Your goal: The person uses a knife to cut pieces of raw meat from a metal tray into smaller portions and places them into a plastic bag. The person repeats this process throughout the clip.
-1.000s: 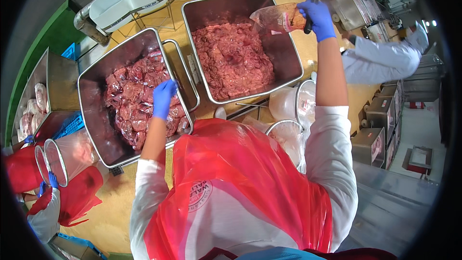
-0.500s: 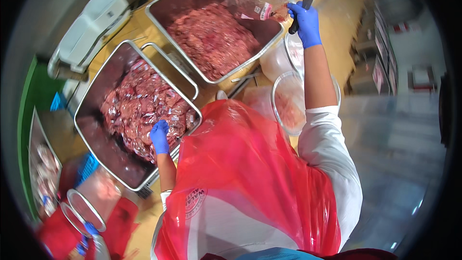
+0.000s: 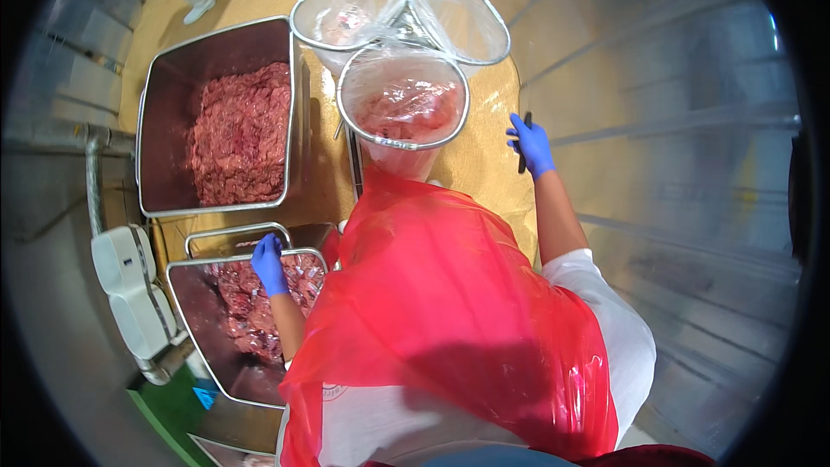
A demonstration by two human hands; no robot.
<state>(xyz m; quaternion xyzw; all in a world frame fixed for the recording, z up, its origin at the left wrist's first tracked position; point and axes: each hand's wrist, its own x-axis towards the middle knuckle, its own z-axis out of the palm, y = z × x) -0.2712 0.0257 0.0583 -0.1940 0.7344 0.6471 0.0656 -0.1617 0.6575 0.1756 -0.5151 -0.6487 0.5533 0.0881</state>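
Observation:
My right hand (image 3: 533,149), in a blue glove, is out to the right. It grips the black handle of a knife (image 3: 523,145), some fingers loosely extended; the blade is hard to make out. My left hand (image 3: 270,268), also gloved in blue, hangs over the near rim of a metal tub (image 3: 197,342) of meat trimmings (image 3: 246,320). Its fingers look curled together, with nothing visible in them. Ahead of me stands a plastic-lined hoop bin (image 3: 468,112) with pale pink scraps and clear film inside.
Two more lined bins, left (image 3: 298,13) and right (image 3: 506,43), stand behind. A large metal tub (image 3: 169,134) of meat (image 3: 242,138) is at the left. White double housing (image 3: 134,290) flanks the near tub. Translucent sheeting (image 3: 640,164) hangs right. Someone's white boot (image 3: 200,4) shows far left.
My view has turned right, toward the bins. The clear bag that hung by my right hand is no longer there; the knife remains. My right hand has come lower, and the tubs appear further left.

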